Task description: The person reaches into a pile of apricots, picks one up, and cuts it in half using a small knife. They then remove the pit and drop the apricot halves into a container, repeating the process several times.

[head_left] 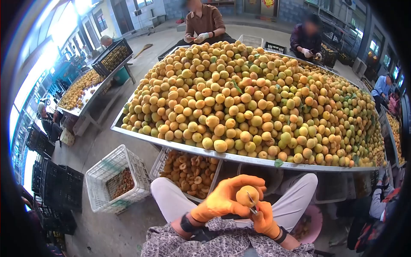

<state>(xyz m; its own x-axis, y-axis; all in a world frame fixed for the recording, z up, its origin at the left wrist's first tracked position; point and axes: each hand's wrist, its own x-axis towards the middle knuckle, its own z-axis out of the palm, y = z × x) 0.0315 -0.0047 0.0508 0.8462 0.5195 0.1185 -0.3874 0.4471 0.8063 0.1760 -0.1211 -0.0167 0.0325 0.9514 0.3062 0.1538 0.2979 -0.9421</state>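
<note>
My left hand point(222, 199), in an orange glove, is closed around a whole apricot point(247, 196) above my lap. In my right hand point(265, 222), gloved the same way, is a small metal knife point(253, 208), its thin blade against the apricot's lower right side. The handle is mostly hidden by my fingers. Just beyond my hands, a crate point(156, 165) of halved apricots point(188, 171) stands under the table's edge. Over it, a large heap of apricots point(248, 103) fills the metal-rimmed table point(192, 147).
A white crate point(96, 180) with pits stands on the floor at left, near stacked black crates point(60, 184). A pink basin point(316, 220) is beside my right leg. Across the table sit two people point(204, 23) point(306, 38). Another apricot table point(81, 109) stands farther left.
</note>
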